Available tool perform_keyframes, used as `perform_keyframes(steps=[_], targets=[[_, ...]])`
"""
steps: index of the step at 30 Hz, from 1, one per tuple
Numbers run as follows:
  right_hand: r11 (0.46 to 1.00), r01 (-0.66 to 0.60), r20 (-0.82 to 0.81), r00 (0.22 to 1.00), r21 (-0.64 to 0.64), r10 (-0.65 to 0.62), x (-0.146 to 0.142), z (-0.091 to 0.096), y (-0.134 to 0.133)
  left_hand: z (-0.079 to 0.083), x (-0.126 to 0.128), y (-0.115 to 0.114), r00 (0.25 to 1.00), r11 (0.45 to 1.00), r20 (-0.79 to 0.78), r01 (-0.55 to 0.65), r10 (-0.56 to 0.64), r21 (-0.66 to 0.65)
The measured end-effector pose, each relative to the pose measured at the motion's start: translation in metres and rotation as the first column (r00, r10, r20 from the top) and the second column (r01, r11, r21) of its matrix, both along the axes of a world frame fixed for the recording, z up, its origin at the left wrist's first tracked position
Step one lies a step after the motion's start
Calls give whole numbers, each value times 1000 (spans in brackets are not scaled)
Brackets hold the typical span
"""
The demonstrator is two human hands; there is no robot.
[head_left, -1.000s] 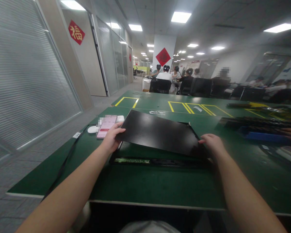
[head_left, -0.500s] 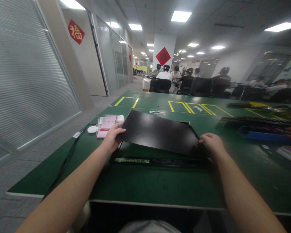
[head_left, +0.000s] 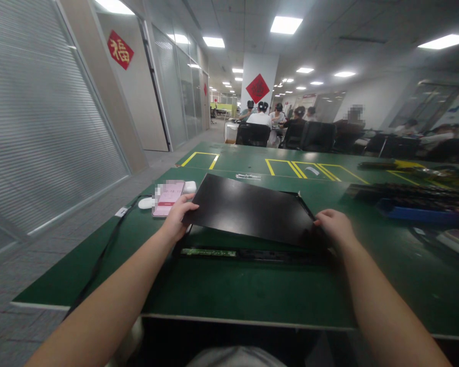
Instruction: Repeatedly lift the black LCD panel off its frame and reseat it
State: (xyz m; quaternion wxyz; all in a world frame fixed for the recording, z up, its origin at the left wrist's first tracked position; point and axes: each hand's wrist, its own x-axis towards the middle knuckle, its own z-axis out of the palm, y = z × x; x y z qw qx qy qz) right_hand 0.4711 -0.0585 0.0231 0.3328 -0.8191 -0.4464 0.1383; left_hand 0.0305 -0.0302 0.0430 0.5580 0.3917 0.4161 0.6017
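Note:
A thin, glossy black panel (head_left: 252,206), much like a display panel, is held tilted over the table with its left end raised. My left hand (head_left: 179,216) grips its left edge, thumb on top and fingers beneath. At the right end my right hand (head_left: 334,227) is closed in a pinch by the panel's corner and the dark frame; its fingertips are partly in shadow. Beneath the panel lies a narrow black frame (head_left: 308,206), part of it covered. Along its near side runs a green circuit strip (head_left: 208,253).
A phone (head_left: 169,196) and a white mouse-like object (head_left: 145,203) lie left on the green table (head_left: 252,290), near a black cable (head_left: 103,255). To the right are a blue tray (head_left: 413,211) and another person's blurred hand. Yellow tape outlines (head_left: 285,161) mark the far side.
Both hands and the black panel stay almost in place. At the far right, the other person's hand has shifted slightly.

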Motion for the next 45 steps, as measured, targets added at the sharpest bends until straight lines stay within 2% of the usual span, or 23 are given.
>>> perform_keyframes(steps=[11, 22, 31, 45], targets=[[1000, -24, 21, 999, 3, 24, -1, 1, -1, 2, 0, -1, 1000, 1000, -13, -2, 2, -13], [999, -39, 153, 987, -18, 41, -4, 3, -2, 1, 0, 0, 999, 1000, -33, -8, 8, -11], [999, -49, 86, 995, -19, 50, -5, 4, -3, 2, 0, -1, 1000, 999, -8, 18, -19, -33], [997, -46, 71, 996, -55, 50, -3, 6, -3, 2, 0, -1, 999, 999, -40, 27, -28, -31]])
